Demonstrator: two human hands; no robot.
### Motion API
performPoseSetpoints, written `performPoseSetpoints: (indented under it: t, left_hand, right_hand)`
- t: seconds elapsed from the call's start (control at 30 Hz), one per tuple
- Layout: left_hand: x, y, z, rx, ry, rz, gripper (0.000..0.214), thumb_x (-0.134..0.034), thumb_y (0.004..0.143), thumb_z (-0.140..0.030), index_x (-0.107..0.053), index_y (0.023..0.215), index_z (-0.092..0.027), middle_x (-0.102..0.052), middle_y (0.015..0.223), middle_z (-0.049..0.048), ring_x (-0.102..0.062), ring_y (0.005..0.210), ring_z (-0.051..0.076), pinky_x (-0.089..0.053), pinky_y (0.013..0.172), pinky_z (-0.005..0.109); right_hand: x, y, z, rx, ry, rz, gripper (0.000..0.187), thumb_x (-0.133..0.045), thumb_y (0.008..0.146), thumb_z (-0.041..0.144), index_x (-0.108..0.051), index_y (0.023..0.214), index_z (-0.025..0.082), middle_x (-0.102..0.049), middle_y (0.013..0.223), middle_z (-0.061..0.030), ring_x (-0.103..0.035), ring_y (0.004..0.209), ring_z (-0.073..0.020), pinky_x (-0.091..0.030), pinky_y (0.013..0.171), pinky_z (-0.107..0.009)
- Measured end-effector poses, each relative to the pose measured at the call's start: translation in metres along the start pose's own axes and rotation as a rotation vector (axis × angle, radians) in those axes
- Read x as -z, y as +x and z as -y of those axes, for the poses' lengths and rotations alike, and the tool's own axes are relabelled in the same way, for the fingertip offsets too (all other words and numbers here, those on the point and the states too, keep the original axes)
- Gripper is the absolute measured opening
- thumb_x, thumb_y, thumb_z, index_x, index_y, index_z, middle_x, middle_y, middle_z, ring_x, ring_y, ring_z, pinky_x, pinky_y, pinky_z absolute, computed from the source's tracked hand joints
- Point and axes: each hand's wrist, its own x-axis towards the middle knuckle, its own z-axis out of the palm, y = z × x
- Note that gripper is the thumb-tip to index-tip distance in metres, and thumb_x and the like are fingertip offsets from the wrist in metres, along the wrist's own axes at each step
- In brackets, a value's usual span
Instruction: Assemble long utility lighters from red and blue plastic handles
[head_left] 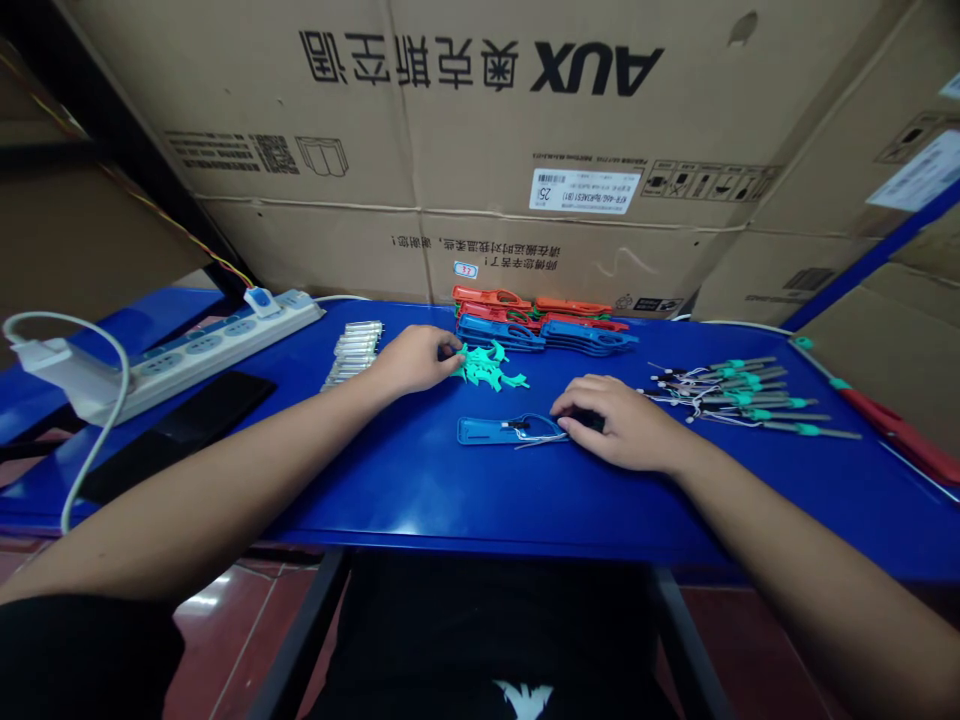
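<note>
Big brown cardboard boxes (420, 130) with black print stand behind a blue worktop (390, 490). I take 12 o'clock as the far edge and look out from the middle of the worktop.

At 9 o'clock lies a white power strip (202, 355), with a black phone (180, 430) close by. At 10 o'clock is a heap of small metal tubes (354, 352). Red plastic pieces (495, 298) and blue plastic pieces (499, 332) lie in piles at 12 o'clock. At 2 o'clock, thin wires with green-banded pins (742, 400) lie in a row, and a red-handled tool (900, 435) sits past them at 3 o'clock.

The left hand (411, 360) is at 11 o'clock. It is half curled, and its fingertips (450, 345) touch a small heap of green plastic bits (491, 368). I can't tell if it grips them.

The right hand (622, 425) is at 3 o'clock. Its fingers close on a small black thing (589, 421), just beside a blue plastic piece with wire on it (487, 431) in the middle.
</note>
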Motion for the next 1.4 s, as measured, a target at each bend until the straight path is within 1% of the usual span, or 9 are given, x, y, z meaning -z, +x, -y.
performPoseSetpoints:
  t: [0.13, 0.23, 0.4, 0.57, 0.8, 0.97, 1.07, 1.27, 1.4]
  left_hand:
    - [0.004, 0.002, 0.002, 0.044, -0.139, -0.07, 0.015, -0.068, 0.08, -0.033, -0.077, 0.083, -0.021, -0.076, 0.079, 0.0051, -0.068, 0.072, 0.019, -0.05, 0.07, 0.031]
    - [0.012, -0.005, -0.006, 0.123, -0.448, -0.116, 0.025, -0.073, 0.079, -0.042, -0.076, 0.089, -0.019, -0.076, 0.081, 0.0049, -0.066, 0.069, 0.017, -0.051, 0.067, 0.03]
    - [0.014, -0.027, -0.037, 0.15, -0.991, 0.013, 0.041, -0.077, 0.077, -0.051, -0.075, 0.103, -0.019, -0.073, 0.079, 0.0033, -0.06, 0.063, 0.012, -0.05, 0.061, 0.028]
    - [0.002, -0.041, -0.059, 0.136, -1.151, 0.104, 0.043, -0.079, 0.078, -0.041, -0.069, 0.114, -0.019, -0.074, 0.085, 0.0034, -0.066, 0.069, 0.012, -0.053, 0.064, 0.026]
    - [-0.005, -0.046, -0.068, -0.004, -1.12, 0.19, 0.042, -0.066, 0.089, -0.034, -0.059, 0.128, -0.017, -0.077, 0.104, 0.0085, -0.073, 0.096, 0.019, -0.059, 0.085, 0.033]
    - [0.002, -0.049, -0.071, -0.103, -0.639, -0.051, 0.027, -0.071, 0.085, -0.04, -0.074, 0.103, -0.019, -0.079, 0.098, 0.0051, -0.073, 0.088, 0.02, -0.056, 0.08, 0.031]
    - [0.006, -0.05, -0.074, -0.165, -0.434, -0.107, 0.022, -0.065, 0.09, -0.039, -0.077, 0.092, -0.02, -0.078, 0.087, 0.0017, -0.07, 0.075, 0.016, -0.051, 0.069, 0.027]
    - [0.001, -0.05, -0.077, -0.033, -0.547, -0.004, 0.041, -0.058, 0.093, -0.047, -0.072, 0.07, -0.017, -0.072, 0.066, 0.0008, -0.062, 0.058, 0.012, -0.043, 0.055, 0.023]
    - [-0.003, -0.051, -0.08, -0.046, -0.537, 0.0, 0.039, -0.06, 0.092, -0.046, -0.07, 0.069, -0.016, -0.068, 0.062, -0.0005, -0.057, 0.054, 0.01, -0.038, 0.052, 0.022]
  right_hand:
    - [0.0, 0.0, -0.003, 0.004, -0.003, -0.036, 0.013, -0.057, 0.092, 0.026, -0.067, 0.099, 0.022, -0.071, 0.096, -0.0064, -0.063, 0.092, -0.0212, -0.047, 0.086, -0.041]
    - [0.005, 0.006, 0.001, 0.007, -0.006, -0.156, 0.013, -0.059, 0.092, 0.027, -0.068, 0.098, 0.021, -0.072, 0.095, -0.0068, -0.065, 0.089, -0.0212, -0.05, 0.083, -0.039]
    - [0.014, 0.033, 0.026, 0.021, 0.041, -0.281, 0.016, -0.061, 0.092, 0.029, -0.072, 0.1, 0.021, -0.075, 0.091, -0.0051, -0.068, 0.085, -0.0197, -0.051, 0.08, -0.036]
    - [0.001, 0.056, 0.046, -0.064, 0.271, -0.395, 0.02, -0.07, 0.085, 0.038, -0.073, 0.096, 0.021, -0.076, 0.088, -0.0035, -0.068, 0.075, -0.0172, -0.052, 0.071, -0.031]
    - [-0.011, 0.045, 0.037, 0.07, 0.105, -0.384, 0.021, -0.059, 0.092, 0.024, -0.074, 0.107, 0.021, -0.075, 0.098, -0.0076, -0.068, 0.089, -0.0204, -0.053, 0.083, -0.037]
    - [-0.011, 0.04, 0.034, 0.052, 0.135, -0.282, 0.024, -0.055, 0.096, 0.025, -0.075, 0.109, 0.021, -0.076, 0.102, -0.0074, -0.07, 0.091, -0.0199, -0.054, 0.083, -0.035]
    - [-0.012, 0.038, 0.034, 0.014, 0.101, -0.24, 0.023, -0.063, 0.092, 0.03, -0.074, 0.109, 0.02, -0.077, 0.095, -0.0065, -0.07, 0.081, -0.019, -0.053, 0.076, -0.032]
    - [-0.007, 0.029, 0.033, 0.071, -0.073, -0.205, 0.021, -0.057, 0.095, 0.027, -0.076, 0.098, 0.019, -0.077, 0.093, -0.007, -0.07, 0.083, -0.0202, -0.052, 0.075, -0.032]
    - [-0.002, 0.024, 0.035, 0.076, -0.085, -0.234, 0.018, -0.062, 0.092, 0.027, -0.074, 0.1, 0.017, -0.075, 0.092, -0.0074, -0.068, 0.082, -0.0191, -0.051, 0.074, -0.03]
